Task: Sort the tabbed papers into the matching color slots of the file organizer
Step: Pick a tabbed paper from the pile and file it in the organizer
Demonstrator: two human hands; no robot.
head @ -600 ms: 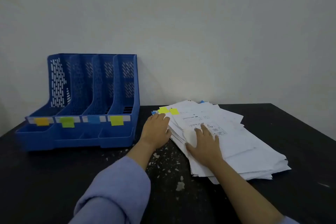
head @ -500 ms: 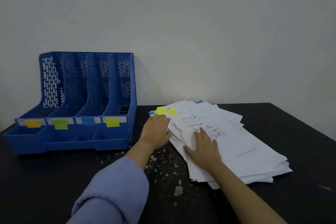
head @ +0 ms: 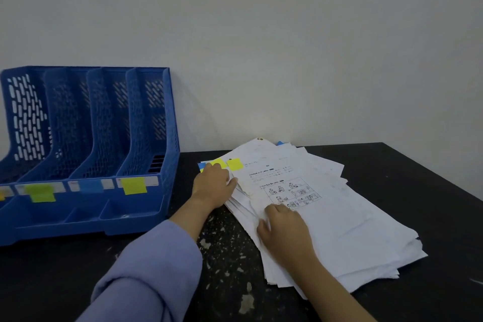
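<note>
Black table (head: 392,178) against white wall held the paper stack (head: 339,217), right of the blue file organizer (head: 86,138). Left hand (head: 213,187) gripped the stack's tabbed edge, fingers curled; right hand (head: 283,232) lay on the top sheet, fingers loosely bent, pressing.

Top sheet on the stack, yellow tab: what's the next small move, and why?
Probably lift the top sheet free with the left hand, which is already at its tabbed corner. Its yellow tab matches the yellow-labelled slot, rightmost in the file organizer; the right hand rests on the stack.
</note>
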